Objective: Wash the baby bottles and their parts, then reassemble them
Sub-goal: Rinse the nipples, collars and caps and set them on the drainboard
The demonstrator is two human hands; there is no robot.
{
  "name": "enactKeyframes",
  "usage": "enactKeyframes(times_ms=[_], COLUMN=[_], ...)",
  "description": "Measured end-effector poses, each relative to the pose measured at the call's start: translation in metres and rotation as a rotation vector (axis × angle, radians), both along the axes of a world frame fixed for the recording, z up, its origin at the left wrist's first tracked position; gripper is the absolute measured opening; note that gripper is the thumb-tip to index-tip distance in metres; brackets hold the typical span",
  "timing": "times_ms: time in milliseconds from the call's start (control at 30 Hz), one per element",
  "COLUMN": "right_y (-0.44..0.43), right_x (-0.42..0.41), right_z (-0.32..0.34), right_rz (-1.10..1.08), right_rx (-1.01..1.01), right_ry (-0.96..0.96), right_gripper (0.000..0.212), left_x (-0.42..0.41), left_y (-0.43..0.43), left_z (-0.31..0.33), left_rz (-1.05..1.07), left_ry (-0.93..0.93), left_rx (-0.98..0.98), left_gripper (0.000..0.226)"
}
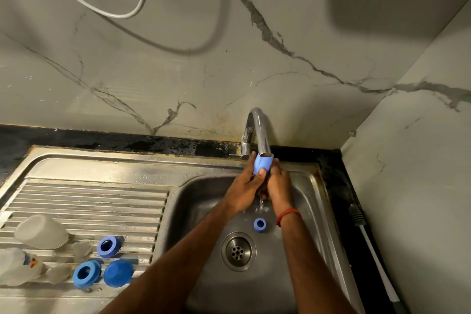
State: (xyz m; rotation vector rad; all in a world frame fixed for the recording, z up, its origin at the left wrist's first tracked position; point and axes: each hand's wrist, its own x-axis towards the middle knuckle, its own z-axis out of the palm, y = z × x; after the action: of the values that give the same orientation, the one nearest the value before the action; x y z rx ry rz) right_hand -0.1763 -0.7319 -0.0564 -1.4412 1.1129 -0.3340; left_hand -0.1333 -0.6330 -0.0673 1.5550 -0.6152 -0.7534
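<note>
— Both hands: what do they hold?
— Left hand (243,187) and right hand (279,186) curl together round a pale blue plastic bottle cap (263,163), raised to the mouth of the curved steel tap (261,132). Water trickles beneath them.
— And nearby?
— A blue plastic ring (260,224) lies in the steel sink basin (193,194) just below the hands. Well to their left, on the ribbed draining board (89,199), rest a blue domed lid (118,273) and a clear plastic bottle (17,266).

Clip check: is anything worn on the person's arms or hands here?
No sleeves or gloves are in view. The left hand and its wrist wear nothing; the right hand has a red thread band round its wrist.
</note>
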Motion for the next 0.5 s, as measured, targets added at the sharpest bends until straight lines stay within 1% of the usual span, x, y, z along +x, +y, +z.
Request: enactKeyframes(times_ms=[33, 100, 133, 200, 233, 267, 300, 333, 400, 500], right_y=[-0.002, -0.002, 0.000, 0.011, 0.015, 0.018, 0.018, 0.017, 0.013, 0.009], right_x=[0.001, 0.001, 0.000, -0.005, -0.008, -0.011, -0.013, -0.016, -0.018, -0.018], right_z=[-0.002, -0.009, -0.012, -0.010, -0.009, -0.009, -0.009, -0.009, -0.004, 0.001], right_rz=[0.057, 0.106, 0.094, 0.053, 0.056, 0.088, 0.148, 0.230, 0.388, 0.468], right_rx=[-0.144, -0.328, -0.380, -0.402, -0.446, -0.526, -0.622, -0.728, -0.883, -1.088], right_ry=[0.070, 0.084, 0.034, -0.156, -0.231, -0.269, -0.266, -0.245, -0.190, -0.153], right_gripper=[0.044, 0.034, 0.030, 0.024, 0.027, 0.036, 0.046, 0.051, 0.051, 0.046], left_x=[-0.001, -0.001, 0.001, 0.006, 0.008, 0.010, 0.012, 0.013, 0.015, 0.015], left_y=[-0.001, -0.003, -0.004, -0.005, -0.006, -0.005, -0.004, -0.003, -0.001, 0.001], left_z=[-0.002, 0.001, 0.003, 0.008, 0.012, 0.015, 0.016, 0.018, 0.016, 0.018], left_rz=[0.052, 0.176, 0.224, 0.253, 0.251, 0.252, 0.258, 0.269, 0.259, 0.200], left_ry=[0.010, 0.009, -0.003, 0.028, 0.060, 0.097, 0.122, 0.128, 0.114, 0.163], left_rx=[-0.030, -0.102, -0.116, -0.119, -0.114, -0.107, -0.090, -0.072, -0.046, 0.021], left_gripper=[0.058, 0.037, 0.032, 0.029, 0.025, 0.022, 0.021, 0.023, 0.032, 0.056])
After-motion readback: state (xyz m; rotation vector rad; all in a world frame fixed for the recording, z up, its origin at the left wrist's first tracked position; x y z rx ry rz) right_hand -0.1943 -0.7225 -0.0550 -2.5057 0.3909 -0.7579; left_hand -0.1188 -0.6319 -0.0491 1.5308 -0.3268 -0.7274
